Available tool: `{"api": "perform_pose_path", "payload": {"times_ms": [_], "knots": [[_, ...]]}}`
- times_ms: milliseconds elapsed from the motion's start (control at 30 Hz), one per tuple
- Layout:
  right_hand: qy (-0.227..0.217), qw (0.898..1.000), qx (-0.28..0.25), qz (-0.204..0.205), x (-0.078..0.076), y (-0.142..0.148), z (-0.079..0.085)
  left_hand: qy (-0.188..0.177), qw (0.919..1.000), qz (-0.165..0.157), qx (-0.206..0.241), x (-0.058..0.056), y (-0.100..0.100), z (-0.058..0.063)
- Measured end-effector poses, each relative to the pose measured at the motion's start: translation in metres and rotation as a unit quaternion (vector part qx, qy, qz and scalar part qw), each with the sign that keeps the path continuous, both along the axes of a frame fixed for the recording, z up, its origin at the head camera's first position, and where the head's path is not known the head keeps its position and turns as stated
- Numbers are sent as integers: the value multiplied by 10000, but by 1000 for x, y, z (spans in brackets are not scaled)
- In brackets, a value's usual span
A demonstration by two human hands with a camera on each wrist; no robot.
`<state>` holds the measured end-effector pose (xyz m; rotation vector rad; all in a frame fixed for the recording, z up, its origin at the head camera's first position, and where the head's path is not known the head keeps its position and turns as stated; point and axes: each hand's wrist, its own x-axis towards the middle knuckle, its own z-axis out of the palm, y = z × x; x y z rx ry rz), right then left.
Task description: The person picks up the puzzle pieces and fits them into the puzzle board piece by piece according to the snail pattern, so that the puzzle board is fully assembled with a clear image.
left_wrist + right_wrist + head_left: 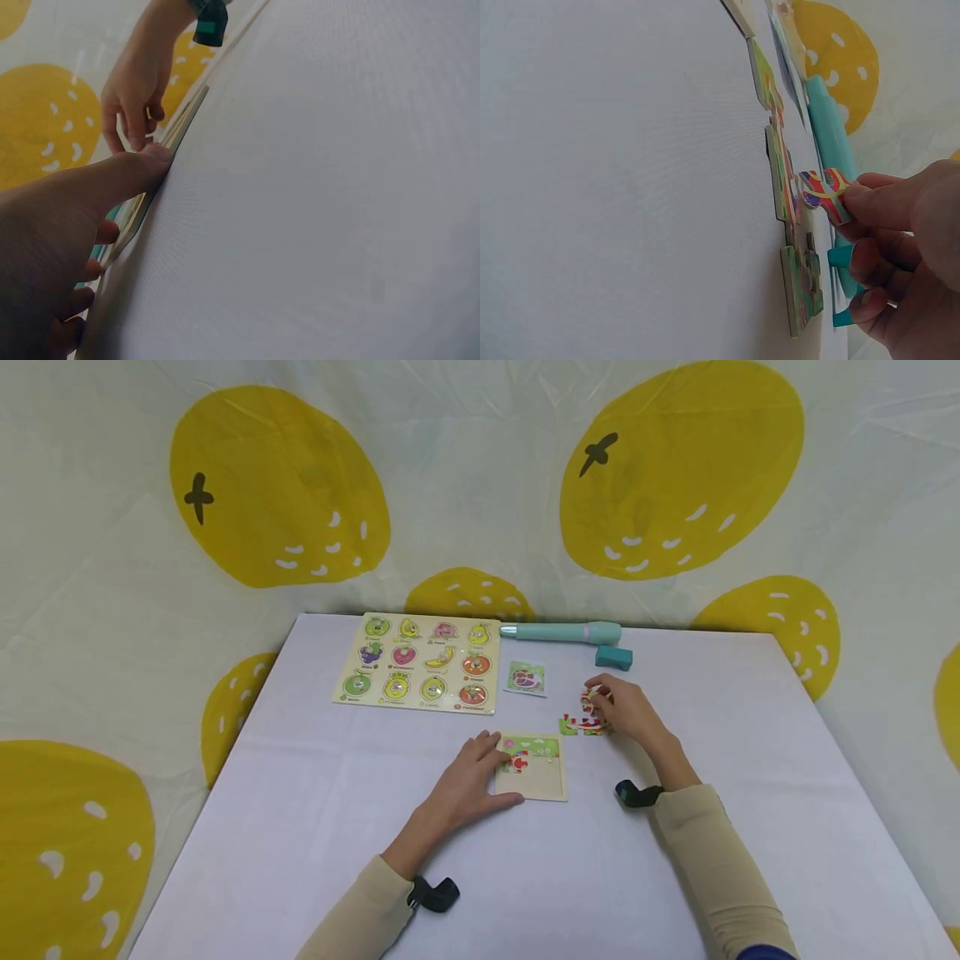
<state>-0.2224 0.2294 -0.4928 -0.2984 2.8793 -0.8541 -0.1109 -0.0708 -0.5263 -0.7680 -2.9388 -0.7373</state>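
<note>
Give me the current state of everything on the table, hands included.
Puzzle tray: partly filled
Puzzle piece: held, unplaced
Loose pieces: unplaced
Left hand: touching tray
Right hand: pinching piece
Picture card: face up
Fruit board: face up
Teal pen-shaped thing: lying down

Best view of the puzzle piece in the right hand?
Right wrist: the puzzle piece shows large, its red, yellow and purple print clear, pinched by the right hand. Head: small, partly covered by that hand. Left wrist: hand visible, but the piece can't be made out.
</note>
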Motion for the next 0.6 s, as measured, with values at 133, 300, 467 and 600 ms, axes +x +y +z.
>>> {"api": "perform_pose_path", "payload": {"times_ms": [133,300,467,600], "knots": [[37,9999,-108,-96,1,0,3,-23,10000,4,-9,0,0,1],[16,9997,-198,-149,4,-1,7,-9,10000,-4,-9,-1,0,1],[25,9993,-366,-106,11,-7,13,5,10000,2,-3,-2,0,0],[18,9989,-470,-28,17,-13,17,37,10000,-8,-32,-2,0,-2]]}}
